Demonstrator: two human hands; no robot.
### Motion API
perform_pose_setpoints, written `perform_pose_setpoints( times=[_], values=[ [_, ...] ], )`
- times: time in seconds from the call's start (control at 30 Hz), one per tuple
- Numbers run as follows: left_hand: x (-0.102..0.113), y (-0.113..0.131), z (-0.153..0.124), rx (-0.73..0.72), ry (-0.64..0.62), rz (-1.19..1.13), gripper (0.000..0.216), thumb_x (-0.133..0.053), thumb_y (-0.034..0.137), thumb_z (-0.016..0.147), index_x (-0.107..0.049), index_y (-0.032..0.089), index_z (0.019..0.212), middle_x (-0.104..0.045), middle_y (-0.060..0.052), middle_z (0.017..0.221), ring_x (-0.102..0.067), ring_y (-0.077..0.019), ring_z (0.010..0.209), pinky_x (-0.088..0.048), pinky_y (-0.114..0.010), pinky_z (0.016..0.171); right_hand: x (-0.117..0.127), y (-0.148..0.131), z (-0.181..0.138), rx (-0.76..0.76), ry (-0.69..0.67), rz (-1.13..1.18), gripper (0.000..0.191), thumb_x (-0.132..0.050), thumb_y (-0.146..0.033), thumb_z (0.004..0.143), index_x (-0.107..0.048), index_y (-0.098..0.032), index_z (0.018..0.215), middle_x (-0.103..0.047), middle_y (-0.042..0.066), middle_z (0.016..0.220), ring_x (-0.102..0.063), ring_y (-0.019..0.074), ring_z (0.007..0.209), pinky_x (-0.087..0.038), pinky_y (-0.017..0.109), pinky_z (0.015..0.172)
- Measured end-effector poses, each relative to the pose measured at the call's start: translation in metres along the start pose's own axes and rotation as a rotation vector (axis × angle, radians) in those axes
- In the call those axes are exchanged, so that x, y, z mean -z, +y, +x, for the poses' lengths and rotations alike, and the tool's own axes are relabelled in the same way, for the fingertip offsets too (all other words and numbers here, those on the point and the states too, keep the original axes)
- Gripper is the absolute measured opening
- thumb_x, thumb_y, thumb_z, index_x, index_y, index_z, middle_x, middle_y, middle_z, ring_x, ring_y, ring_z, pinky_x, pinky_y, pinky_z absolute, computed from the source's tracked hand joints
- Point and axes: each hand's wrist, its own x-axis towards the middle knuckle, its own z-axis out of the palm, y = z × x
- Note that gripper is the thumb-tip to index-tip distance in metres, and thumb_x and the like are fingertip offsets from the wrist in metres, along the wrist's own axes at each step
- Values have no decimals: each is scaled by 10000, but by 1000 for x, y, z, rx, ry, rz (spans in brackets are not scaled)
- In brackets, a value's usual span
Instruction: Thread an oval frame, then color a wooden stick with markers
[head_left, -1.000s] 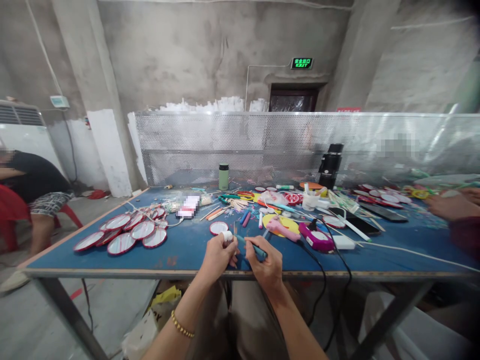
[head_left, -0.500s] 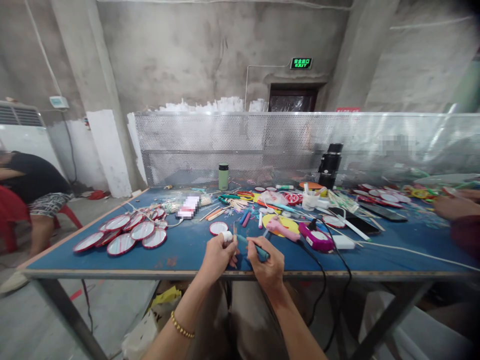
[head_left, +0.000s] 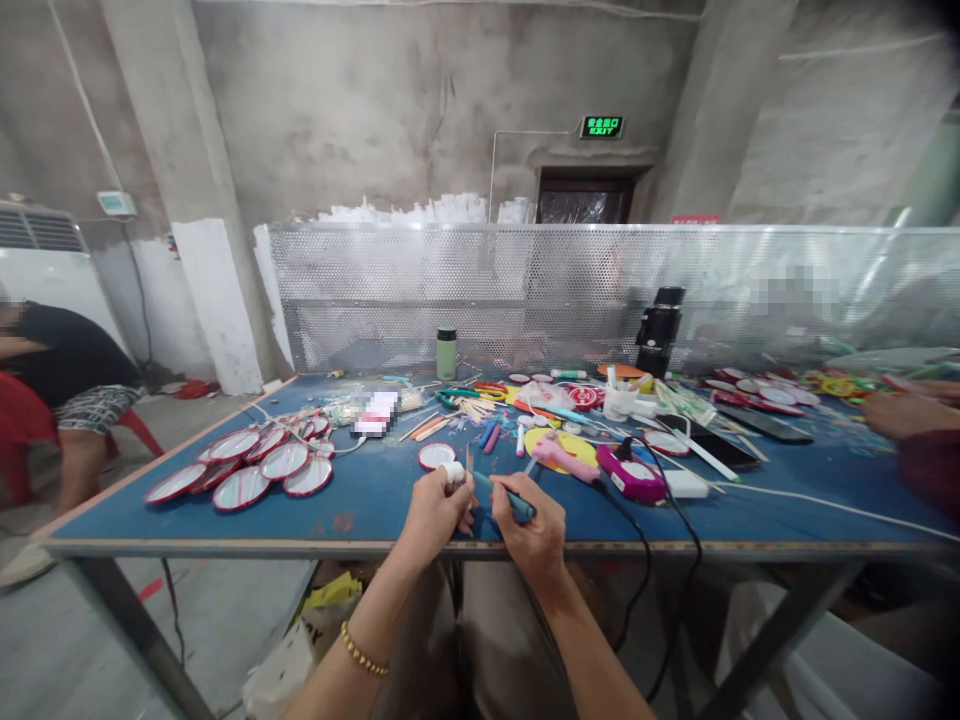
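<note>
My left hand (head_left: 439,515) is closed around a thin, flat, tan stick (head_left: 470,462) that stands upright between its fingers. Something white (head_left: 454,472) wraps or sits at a fingertip of that hand; I cannot tell which. In my right hand (head_left: 534,520) a thick teal pen-like tool (head_left: 519,503) is held in a writing grip. Its front end points left at the stick, and I cannot tell whether it touches. Just beyond my left hand lies a round white disc with a red rim (head_left: 436,457). Both hands are over the table's front edge.
Red-rimmed discs (head_left: 241,489) are piled at left, near a phone (head_left: 376,412). A pink glue gun (head_left: 570,460), purple device (head_left: 634,474) and cables lie right. Behind stand a green cup (head_left: 446,355) and black flask (head_left: 660,332). Another person's hand (head_left: 900,412) is far right.
My right hand and the teal tool have shifted very slightly left. My left hand and the stick look the same.
</note>
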Motion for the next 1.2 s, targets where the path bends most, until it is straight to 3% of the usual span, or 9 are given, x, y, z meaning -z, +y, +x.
perform_pose_setpoints(
  times=[1.2],
  values=[
    [0,3,-1,13,7,-9,191,-609,341,783,-553,190,681,-612,22,535,-539,-110,371,-440,-201,373,-1,1,-1,-7,50,-27,121,-571,-112,897,-660,-188,865,-657,7,704,-617,129,632,-503,244,657]
  ],
)
